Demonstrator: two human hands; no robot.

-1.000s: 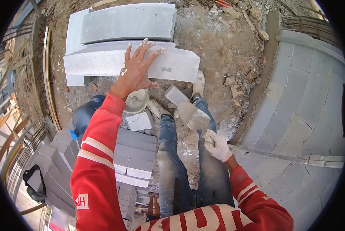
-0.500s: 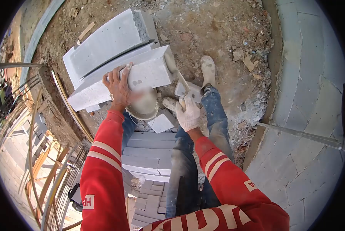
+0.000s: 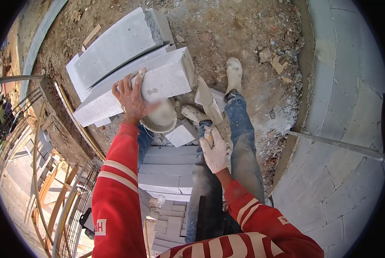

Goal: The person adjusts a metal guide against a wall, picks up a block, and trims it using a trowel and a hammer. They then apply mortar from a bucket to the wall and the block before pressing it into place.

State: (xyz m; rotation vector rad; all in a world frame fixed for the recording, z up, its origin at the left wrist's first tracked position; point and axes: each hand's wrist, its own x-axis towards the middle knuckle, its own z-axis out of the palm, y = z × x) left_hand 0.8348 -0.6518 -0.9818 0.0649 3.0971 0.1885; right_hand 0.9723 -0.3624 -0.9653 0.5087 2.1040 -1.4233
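Observation:
Bare, with fingers spread, my left hand lies on a long pale concrete block, its fingertips along the upper face. My right hand, in a whitish glove, is wrapped round the handle of a trowel. The trowel's mortar-smeared blade points up and away from me, a little right of the block's end and apart from it. Below my left hand sits a round bucket with greyish contents, partly blurred. Behind the held block lies another large block.
Smaller block pieces lie near my boots. Stacked blocks stand below, between my legs and left arm. Rubble-strewn soil spreads ahead; a block wall curves along the right. Metal bars and timber are at left.
My right hand has drawn the trowel back from the block's end, toward my body. My left hand stays on the block.

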